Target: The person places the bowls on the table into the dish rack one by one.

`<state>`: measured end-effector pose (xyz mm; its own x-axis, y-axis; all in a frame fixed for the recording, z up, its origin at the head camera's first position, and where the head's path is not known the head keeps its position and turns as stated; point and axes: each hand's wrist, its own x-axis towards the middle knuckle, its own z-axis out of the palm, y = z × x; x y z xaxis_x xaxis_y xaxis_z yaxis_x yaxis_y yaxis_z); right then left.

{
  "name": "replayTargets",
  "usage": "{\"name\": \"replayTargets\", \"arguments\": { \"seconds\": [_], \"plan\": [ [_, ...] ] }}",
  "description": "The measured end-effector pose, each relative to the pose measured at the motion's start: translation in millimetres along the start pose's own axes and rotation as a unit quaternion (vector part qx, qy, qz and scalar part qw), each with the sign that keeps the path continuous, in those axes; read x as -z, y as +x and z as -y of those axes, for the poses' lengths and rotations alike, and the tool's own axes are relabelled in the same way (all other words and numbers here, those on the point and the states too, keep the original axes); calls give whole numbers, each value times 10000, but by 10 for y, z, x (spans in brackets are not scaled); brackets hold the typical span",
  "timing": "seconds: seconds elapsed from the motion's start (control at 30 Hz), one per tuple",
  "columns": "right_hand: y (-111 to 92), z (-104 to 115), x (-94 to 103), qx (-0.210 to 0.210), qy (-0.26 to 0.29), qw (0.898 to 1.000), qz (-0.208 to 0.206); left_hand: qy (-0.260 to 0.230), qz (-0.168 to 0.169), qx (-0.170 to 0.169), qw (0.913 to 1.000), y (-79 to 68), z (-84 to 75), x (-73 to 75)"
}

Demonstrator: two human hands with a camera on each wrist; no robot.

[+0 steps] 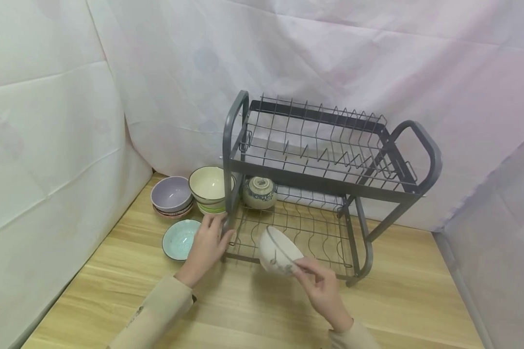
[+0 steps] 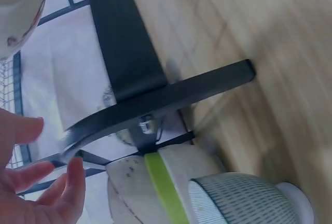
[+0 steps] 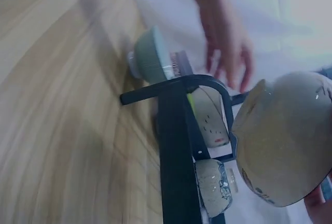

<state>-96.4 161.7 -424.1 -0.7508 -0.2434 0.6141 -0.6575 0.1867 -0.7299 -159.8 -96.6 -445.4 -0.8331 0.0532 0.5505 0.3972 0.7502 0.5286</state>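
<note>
My right hand (image 1: pixel 323 289) pinches the rim of a white bowl (image 1: pixel 276 249), which is tilted on its side in front of the rack's lower tier. In the right wrist view the bowl (image 3: pixel 288 138) hides most of that hand. Close by the left front post of the dark dish rack (image 1: pixel 227 194) is my left hand (image 1: pixel 206 247); its fingers (image 2: pixel 75 185) hold nothing in the left wrist view. On the lower tier an upside-down patterned bowl (image 1: pixel 260 194) sits at the left end. A light blue bowl (image 1: pixel 179 241) stands beside the left hand, which partly covers it.
Left of the rack are a purple bowl (image 1: pixel 171 195) stacked on others and a cream bowl (image 1: pixel 207 183) over a green-banded one. The rack's upper tier (image 1: pixel 319 131) has wire dividers. White cloth (image 1: pixel 170 82) hangs behind the wooden table (image 1: pixel 244 325).
</note>
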Motion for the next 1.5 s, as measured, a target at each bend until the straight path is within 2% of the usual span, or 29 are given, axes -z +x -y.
{"name": "replayTargets", "arguments": {
  "seconds": [0.07, 0.1, 0.2, 0.3, 0.43, 0.57, 0.63, 0.7, 0.87, 0.93, 1.0, 1.13, 1.2, 1.23, 1.5],
  "plan": [
    [40, -13, 21, -877, 198, 9953, -354, 9, 70, 57, 10000, -14, 25, -30],
    [65, -23, 30, -1324, 253, 9893, -556, 23, 80, 70, 9999, -21, 35, -45],
    [155, -83, 54, -2459, 597, 9603, -1170, 66, 35, 84, 9999, -41, 51, -82],
    [266, -163, 88, -3019, 1255, 9284, -1766, 139, -58, 113, 9998, -43, 44, -91],
    [433, -261, 150, -3331, 2332, 8823, -2371, 256, -30, 143, 9996, -38, 34, -88],
    [605, -333, 227, -3660, 3333, 8266, -2679, 250, 21, 186, 9995, -34, 34, -80],
    [678, -369, 261, -3794, 3783, 8012, -2666, 241, 16, 207, 9995, -35, 36, -75],
    [740, -408, 282, -3874, 4136, 7806, -2637, 226, 10, 208, 9995, -37, 39, -65],
    [846, -593, 291, -3876, 4835, 7408, -2593, 200, -29, 158, 9997, -37, 52, -58],
    [877, -675, 278, -3831, 5149, 7206, -2624, 192, -51, 109, 9997, -36, 56, -63],
    [904, -745, 252, -3789, 5479, 6937, -2738, 203, -68, 74, 9997, -34, 58, -65],
    [951, -868, 194, -3659, 6254, 6188, -3034, 252, -25, 81, 9996, -26, 58, -71],
    [969, -928, 173, -3609, 6489, 5906, -3161, 298, 0, 78, 9995, -21, 55, -73],
    [977, -954, 163, -3588, 6539, 5832, -3218, 309, 16, 71, 9995, -20, 55, -76],
    [1002, -1143, 68, -3736, 6434, 5817, -3289, 334, 53, 115, 9994, -19, 38, -79]
  ]
}}
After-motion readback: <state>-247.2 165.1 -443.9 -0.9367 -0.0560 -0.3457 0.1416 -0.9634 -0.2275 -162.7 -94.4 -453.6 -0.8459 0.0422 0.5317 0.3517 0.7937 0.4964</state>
